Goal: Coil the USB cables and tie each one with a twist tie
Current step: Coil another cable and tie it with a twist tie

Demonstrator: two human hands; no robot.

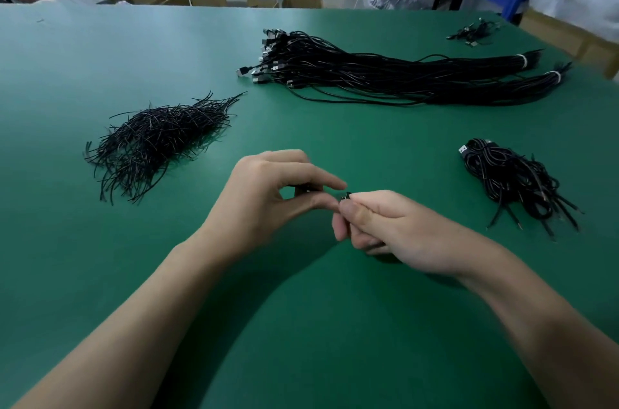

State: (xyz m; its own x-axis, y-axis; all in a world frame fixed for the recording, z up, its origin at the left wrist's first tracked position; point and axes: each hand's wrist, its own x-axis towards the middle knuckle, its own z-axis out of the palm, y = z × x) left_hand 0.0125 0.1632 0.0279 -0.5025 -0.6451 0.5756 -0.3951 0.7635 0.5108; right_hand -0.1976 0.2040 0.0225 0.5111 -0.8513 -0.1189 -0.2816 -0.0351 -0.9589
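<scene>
Left hand (268, 194) and right hand (378, 224) are touching over the green table (100, 257), each pinching a black wire (345, 196), mostly hidden. Twist ties (150, 140) are lying left, cables (385, 73) beyond.

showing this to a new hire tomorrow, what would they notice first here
Most likely the two bare hands at centre front, left hand and right hand, pinching a small black item between them, mostly hidden. Next, the long bundle of black USB cables across the far right of the green table, then the bristly heap of black twist ties at left.
</scene>
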